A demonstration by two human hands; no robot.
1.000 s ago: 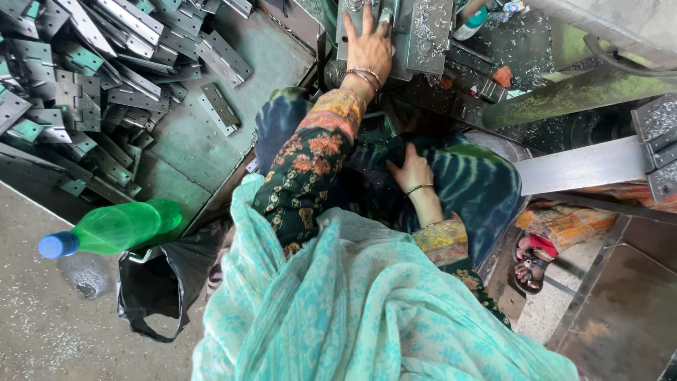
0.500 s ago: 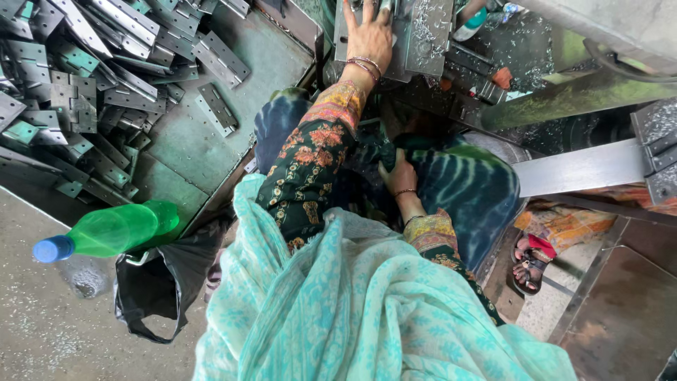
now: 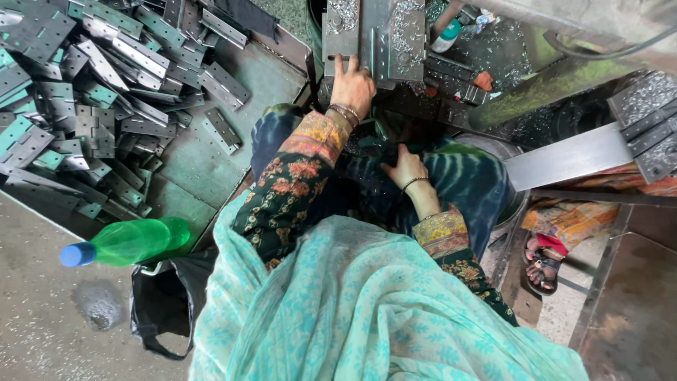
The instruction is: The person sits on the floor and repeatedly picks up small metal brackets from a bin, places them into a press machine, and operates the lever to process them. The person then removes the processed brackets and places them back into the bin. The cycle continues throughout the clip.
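Left hand (image 3: 354, 86), fingers spread, is laid flat on a grey metal press plate (image 3: 374, 35) strewn with shavings, at top centre | Right hand (image 3: 403, 167) is rested open on the lap, nothing held | Grey and green hinge plates (image 3: 84, 92) are heaped at left | Green bottle (image 3: 127, 242) is lying nearby.

Grey steel, some pieces tinged teal, on the heaped hinge plates (image 3: 84, 106). Dull green paint on the tabletop (image 3: 190, 162). Translucent green on the plastic bottle (image 3: 134, 241), blue on its cap (image 3: 72, 255). Pale turquoise with a faint leaf print on the shawl (image 3: 367, 310). Black sleeves (image 3: 289, 190) strewn with orange and red flowers, yellow patterned cuffs. Dark blue and green tie-dye stripes on the lap cloth (image 3: 458, 180). Black on the bag (image 3: 159, 310). Silvery grey on the machine block (image 3: 374, 35).
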